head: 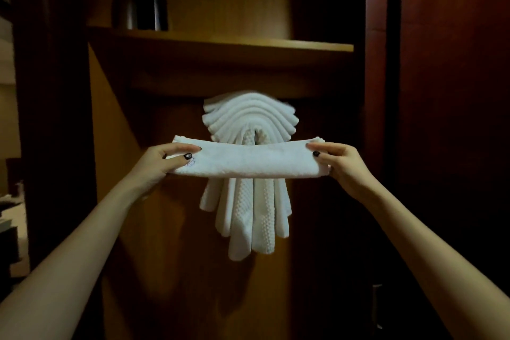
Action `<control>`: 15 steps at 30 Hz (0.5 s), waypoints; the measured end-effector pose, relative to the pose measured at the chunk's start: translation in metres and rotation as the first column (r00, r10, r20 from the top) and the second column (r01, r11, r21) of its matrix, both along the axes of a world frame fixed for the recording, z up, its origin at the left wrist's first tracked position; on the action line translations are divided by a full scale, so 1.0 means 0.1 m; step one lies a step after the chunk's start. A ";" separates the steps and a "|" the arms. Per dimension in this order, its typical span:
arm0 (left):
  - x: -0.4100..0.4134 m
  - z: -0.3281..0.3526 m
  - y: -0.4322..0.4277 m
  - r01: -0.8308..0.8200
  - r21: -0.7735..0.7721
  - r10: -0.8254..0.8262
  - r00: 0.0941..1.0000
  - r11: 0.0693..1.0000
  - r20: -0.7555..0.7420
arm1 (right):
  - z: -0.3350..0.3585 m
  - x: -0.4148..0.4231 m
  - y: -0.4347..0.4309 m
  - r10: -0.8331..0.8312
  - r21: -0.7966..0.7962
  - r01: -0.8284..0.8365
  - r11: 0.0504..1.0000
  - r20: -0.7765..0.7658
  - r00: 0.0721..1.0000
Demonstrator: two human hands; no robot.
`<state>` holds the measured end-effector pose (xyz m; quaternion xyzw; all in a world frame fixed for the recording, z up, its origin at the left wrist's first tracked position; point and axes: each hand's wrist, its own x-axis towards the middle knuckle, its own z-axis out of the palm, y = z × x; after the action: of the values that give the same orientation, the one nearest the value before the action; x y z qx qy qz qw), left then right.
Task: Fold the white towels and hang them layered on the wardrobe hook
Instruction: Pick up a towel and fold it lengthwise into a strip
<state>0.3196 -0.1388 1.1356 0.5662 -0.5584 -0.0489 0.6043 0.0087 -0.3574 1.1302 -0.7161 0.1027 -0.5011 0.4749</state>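
White terry towel, folded into a long narrow band [248, 164], is held level at mid-frame, stretched between both hands. The band's left end is pinched by the left hand [162, 160], thumb on the near face and fingers laid along the top edge. The right end is gripped by the right hand [339, 165] in the same way.

Directly behind the band, a layered bundle of white folded towels [248, 116] is draped in an arch beneath the wooden wardrobe shelf [220, 44], with its tails hanging below the band. The hook is hidden; it is presumed to sit under the arch.

Handling, as judged: the cloth is light, soft and limp, neither fragile nor slippery. Sag at the middle is expected if tension is lost, and the folds may open if one end is released first. Both ends are best kept pinched until the middle is laid over the crown of the arch.
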 end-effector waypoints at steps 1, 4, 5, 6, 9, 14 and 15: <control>0.01 0.07 -0.06 -0.001 -0.021 0.001 1.000 1.000 -0.001 | 0.09 0.02 -0.07 0.028 0.007 -0.028 1.000 -0.004 1.000; 0.06 0.26 -0.29 -0.015 -0.074 0.013 1.000 0.997 -0.020 | 0.35 0.11 -0.33 0.095 0.012 -0.095 0.995 -0.065 0.993; 0.08 0.32 -0.37 -0.014 -0.090 0.011 0.999 0.996 -0.030 | 0.44 0.15 -0.42 0.102 0.002 -0.102 0.995 -0.077 0.992; 0.11 0.39 -0.45 -0.004 -0.104 0.000 0.999 0.995 -0.039 | 0.54 0.19 -0.50 0.105 -0.006 -0.106 0.994 -0.076 0.992; 0.18 0.62 -0.70 0.027 -0.150 -0.038 0.997 0.988 -0.071 | 0.85 0.31 -0.77 0.145 0.012 -0.144 0.989 -0.015 0.989; 0.38 1.10 -1.18 0.065 -0.232 -0.108 0.978 0.971 -0.180 | 1.40 0.57 -1.27 0.217 0.046 -0.221 0.974 0.070 0.974; 0.43 1.19 -1.27 0.078 -0.249 -0.130 0.972 0.965 -0.198 | 1.50 0.65 -1.36 0.221 0.050 -0.226 0.973 0.081 0.972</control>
<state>0.3629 -0.2653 1.2550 0.4503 -0.5214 -0.0731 0.7212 0.0738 -0.4929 1.2806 -0.6896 0.0181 -0.4678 0.5525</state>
